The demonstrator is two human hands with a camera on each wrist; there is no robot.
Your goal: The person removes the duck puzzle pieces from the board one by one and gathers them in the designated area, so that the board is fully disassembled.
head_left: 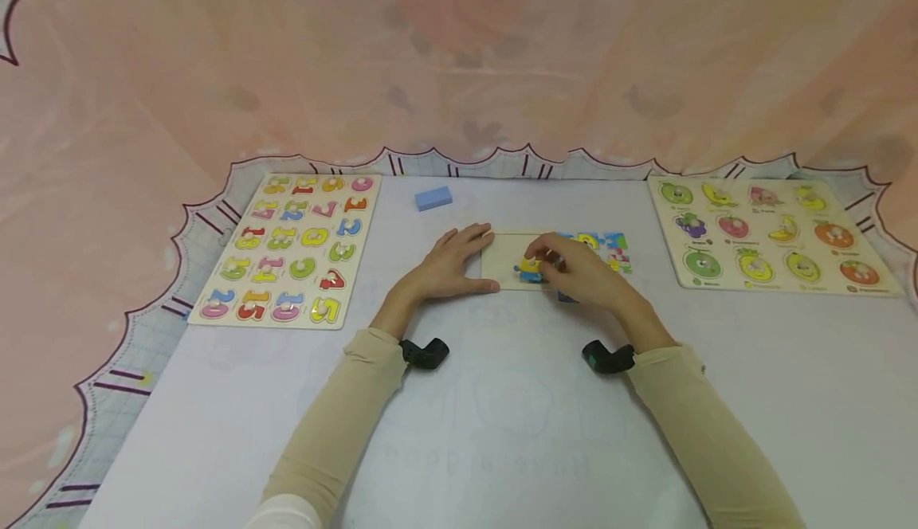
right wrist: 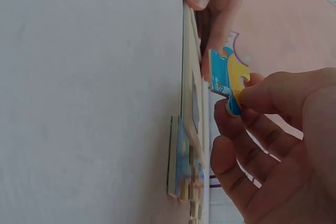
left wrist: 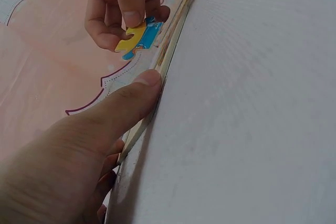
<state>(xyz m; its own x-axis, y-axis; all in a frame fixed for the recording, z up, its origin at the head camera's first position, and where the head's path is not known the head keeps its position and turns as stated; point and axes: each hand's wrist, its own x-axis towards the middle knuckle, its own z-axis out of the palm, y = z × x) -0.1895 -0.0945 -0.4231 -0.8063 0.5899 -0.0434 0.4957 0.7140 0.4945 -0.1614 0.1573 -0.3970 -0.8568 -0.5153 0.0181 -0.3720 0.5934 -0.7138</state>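
Observation:
My right hand (head_left: 582, 268) pinches a blue and yellow jigsaw piece (right wrist: 223, 77) between thumb and fingers, just above the pale puzzle board (head_left: 500, 252). In the left wrist view the same piece stands tilted, its knobs and notches showing. My left hand (head_left: 448, 268) rests at the board's left end with fingers stretched out. Its thumb (left wrist: 149, 78) lies on the near edge of the board. More colourful jigsaw pieces (head_left: 617, 244) lie at the board's right end, partly hidden behind the right hand in the head view.
A blue block (head_left: 433, 198) lies behind the left hand. To the left is a number puzzle board (head_left: 287, 254), to the right a fruit puzzle board (head_left: 774, 234). The white table (head_left: 502, 433) meets a peach patterned cloth (head_left: 323, 75) at the back.

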